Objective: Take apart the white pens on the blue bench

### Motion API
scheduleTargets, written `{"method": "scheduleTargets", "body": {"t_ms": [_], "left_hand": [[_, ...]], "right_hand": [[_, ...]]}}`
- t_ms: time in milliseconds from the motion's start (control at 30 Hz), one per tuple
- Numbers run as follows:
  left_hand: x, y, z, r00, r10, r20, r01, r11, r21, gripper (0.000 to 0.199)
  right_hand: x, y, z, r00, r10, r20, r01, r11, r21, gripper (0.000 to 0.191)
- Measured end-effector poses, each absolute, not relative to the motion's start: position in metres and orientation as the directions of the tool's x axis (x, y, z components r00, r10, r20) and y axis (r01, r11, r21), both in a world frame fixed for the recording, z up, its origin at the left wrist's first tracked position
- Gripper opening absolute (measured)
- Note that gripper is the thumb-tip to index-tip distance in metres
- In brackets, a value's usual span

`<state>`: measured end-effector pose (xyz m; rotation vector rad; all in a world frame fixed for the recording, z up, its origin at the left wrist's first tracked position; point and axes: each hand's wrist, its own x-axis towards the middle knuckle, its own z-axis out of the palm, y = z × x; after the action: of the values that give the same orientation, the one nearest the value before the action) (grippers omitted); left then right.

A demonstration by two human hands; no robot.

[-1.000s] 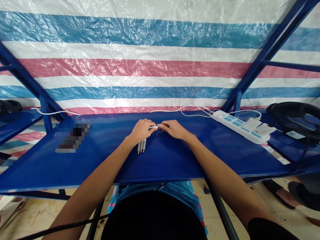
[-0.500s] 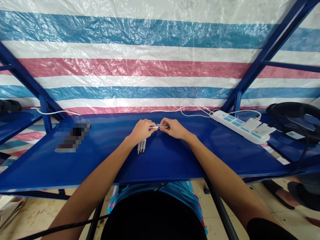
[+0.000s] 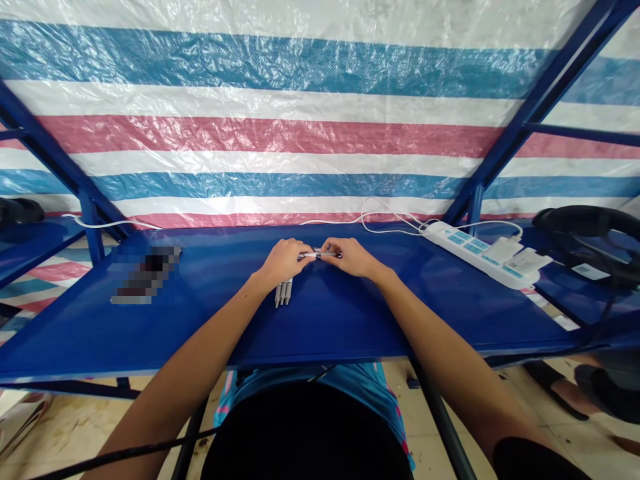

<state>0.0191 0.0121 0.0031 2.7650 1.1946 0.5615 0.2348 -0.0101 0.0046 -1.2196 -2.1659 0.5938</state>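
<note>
Near the middle of the blue table, my left hand is closed on the left end of a slim white and grey pen. Its right part is pinched in the fingers of my right hand. The pen lies roughly level between both hands, its ends partly covered by fingers. Several grey pens lie side by side on the table just below my left hand, their tips toward me and their far ends hidden by that hand.
A white power strip with plugged-in adapters and white cables sits at the right. A pixelated object lies on the table's left. Black equipment rests on the far-right surface. A striped sheet hangs behind, and a person's foot shows at lower right.
</note>
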Motion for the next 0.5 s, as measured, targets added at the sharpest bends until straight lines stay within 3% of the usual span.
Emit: {"method": "scheduleTargets", "body": {"t_ms": [500], "left_hand": [[0.018,0.012,0.005,0.615,0.746,0.256,0.700,-0.666,0.259,0.020]], "right_hand": [[0.246,-0.012,0.014,-0.424,0.892,0.158,0.684,0.429,-0.589,0.008]]}}
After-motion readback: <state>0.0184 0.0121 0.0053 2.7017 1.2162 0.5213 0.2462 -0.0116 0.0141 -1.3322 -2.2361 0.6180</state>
